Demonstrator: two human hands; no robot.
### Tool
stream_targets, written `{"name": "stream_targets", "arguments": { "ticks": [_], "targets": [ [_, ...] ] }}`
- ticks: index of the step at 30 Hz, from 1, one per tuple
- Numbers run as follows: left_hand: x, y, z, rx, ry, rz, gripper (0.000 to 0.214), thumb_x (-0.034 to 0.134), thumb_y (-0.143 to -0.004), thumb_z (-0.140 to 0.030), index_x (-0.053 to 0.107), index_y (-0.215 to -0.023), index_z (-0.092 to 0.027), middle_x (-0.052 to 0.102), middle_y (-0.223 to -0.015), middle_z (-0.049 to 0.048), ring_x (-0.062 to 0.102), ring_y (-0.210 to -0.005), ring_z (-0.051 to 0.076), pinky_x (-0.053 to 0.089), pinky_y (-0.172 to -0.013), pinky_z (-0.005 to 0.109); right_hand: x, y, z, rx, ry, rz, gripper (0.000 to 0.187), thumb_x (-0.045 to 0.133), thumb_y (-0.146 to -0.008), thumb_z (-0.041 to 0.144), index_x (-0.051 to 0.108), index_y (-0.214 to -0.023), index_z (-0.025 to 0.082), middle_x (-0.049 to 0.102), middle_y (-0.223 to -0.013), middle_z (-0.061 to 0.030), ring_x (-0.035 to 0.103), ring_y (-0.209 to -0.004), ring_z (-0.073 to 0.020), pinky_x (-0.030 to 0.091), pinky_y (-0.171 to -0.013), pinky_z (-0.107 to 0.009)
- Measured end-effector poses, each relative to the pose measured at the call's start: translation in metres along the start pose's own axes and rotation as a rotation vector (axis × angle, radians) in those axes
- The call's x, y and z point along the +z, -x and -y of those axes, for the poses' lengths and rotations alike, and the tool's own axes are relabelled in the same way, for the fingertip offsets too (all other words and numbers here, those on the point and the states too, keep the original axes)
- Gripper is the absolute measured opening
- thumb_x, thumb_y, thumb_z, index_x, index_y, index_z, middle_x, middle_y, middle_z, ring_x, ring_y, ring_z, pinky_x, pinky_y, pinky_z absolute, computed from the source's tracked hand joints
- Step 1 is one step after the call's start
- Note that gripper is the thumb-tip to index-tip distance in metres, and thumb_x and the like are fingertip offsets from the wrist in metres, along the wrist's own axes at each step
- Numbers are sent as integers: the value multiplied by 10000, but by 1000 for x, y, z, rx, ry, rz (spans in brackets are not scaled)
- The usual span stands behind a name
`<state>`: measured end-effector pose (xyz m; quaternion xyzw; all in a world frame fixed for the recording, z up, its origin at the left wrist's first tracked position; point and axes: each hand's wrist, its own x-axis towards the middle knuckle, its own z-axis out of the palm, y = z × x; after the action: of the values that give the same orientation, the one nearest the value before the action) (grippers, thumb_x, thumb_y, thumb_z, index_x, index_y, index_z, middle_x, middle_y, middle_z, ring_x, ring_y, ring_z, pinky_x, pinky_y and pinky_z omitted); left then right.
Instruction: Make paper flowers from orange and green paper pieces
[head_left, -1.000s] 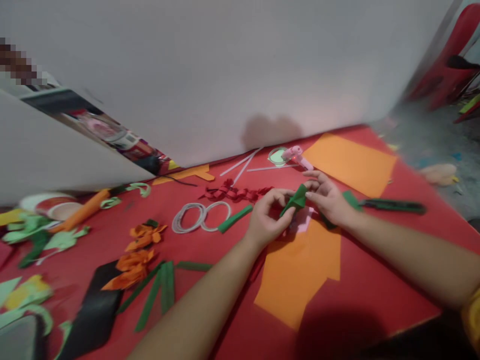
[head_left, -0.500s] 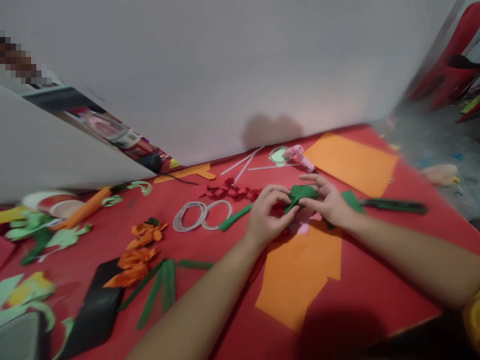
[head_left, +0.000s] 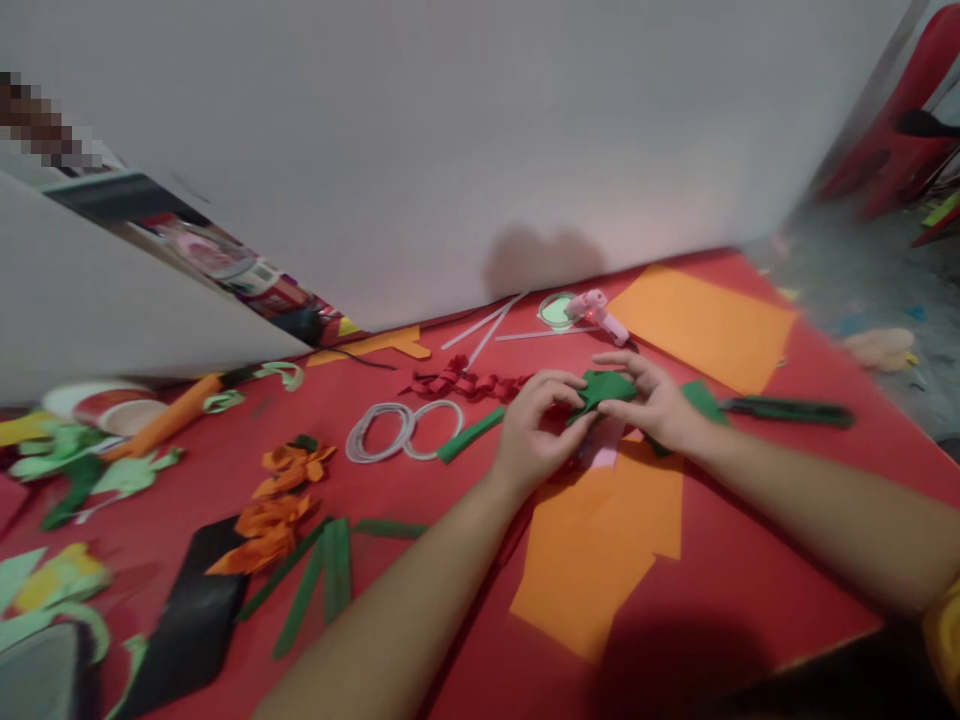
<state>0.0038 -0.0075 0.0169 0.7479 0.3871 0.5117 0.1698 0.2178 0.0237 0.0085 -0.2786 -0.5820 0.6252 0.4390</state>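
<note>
Both of my hands meet over the middle of a red table (head_left: 750, 590). My left hand (head_left: 534, 435) and my right hand (head_left: 651, 402) pinch the same small piece of dark green paper (head_left: 600, 388) between their fingertips, holding it just above the table. A pink scrap (head_left: 604, 452) lies under the hands, at the top edge of an orange paper sheet (head_left: 592, 545). Right behind my right hand lies a pink glue gun (head_left: 600, 313).
A second orange sheet (head_left: 701, 325) lies at the back right, a dark green tool (head_left: 787, 410) beside it. Left of my hands: a red paper chain (head_left: 465, 383), wire rings (head_left: 397, 430), green strips (head_left: 315, 580), orange paper flowers (head_left: 274, 510), a black object (head_left: 191, 620). A white wall stands behind.
The green paper has gone from standing up as a pointed shape to lying lower and flatter between my fingers. Both hands stayed in about the same place.
</note>
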Motion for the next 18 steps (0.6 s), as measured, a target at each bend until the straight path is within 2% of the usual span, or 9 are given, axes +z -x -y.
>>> {"name": "stream_targets", "arguments": {
  "ticks": [6, 9, 13, 18],
  "targets": [
    [-2, 0, 2, -18, -51, -33, 199, 865, -902, -321, 693, -876, -224, 769, -1048, 67, 746, -985, 218, 615, -918, 384, 2, -2, -5, -102, 21, -89, 500, 919, -847, 421, 697, -1266, 263, 772, -1152, -56, 757, -1032, -207, 645, -925, -345],
    [-3, 0, 2, -18, -87, -59, 159, 853, -911, -330, 731, -892, -229, 773, -1045, 66, 748, -978, 217, 618, -911, 385, 2, -1, -7, -124, 65, -109, 407, 910, -852, 447, 738, -1167, 255, 771, -1156, -65, 752, -1018, -214, 649, -864, -341],
    [-3, 0, 2, -1, -138, -71, 143, 843, -911, -327, 741, -881, -231, 762, -1048, 68, 744, -976, 218, 620, -902, 387, 0, 0, -6, -146, 187, -113, 338, 871, -891, 453, 766, -1142, 252, 763, -1094, -64, 730, -909, -199, 637, -791, -337],
    [-3, -1, 2, 41, -114, -105, 146, 843, -903, -256, 706, -862, -226, 726, -973, 41, 722, -932, 195, 603, -866, 347, -2, -2, 1, -385, 448, -104, 193, 819, -942, 358, 772, -1104, 264, 724, -1116, -82, 704, -968, -220, 633, -884, -400]
  ]
}}
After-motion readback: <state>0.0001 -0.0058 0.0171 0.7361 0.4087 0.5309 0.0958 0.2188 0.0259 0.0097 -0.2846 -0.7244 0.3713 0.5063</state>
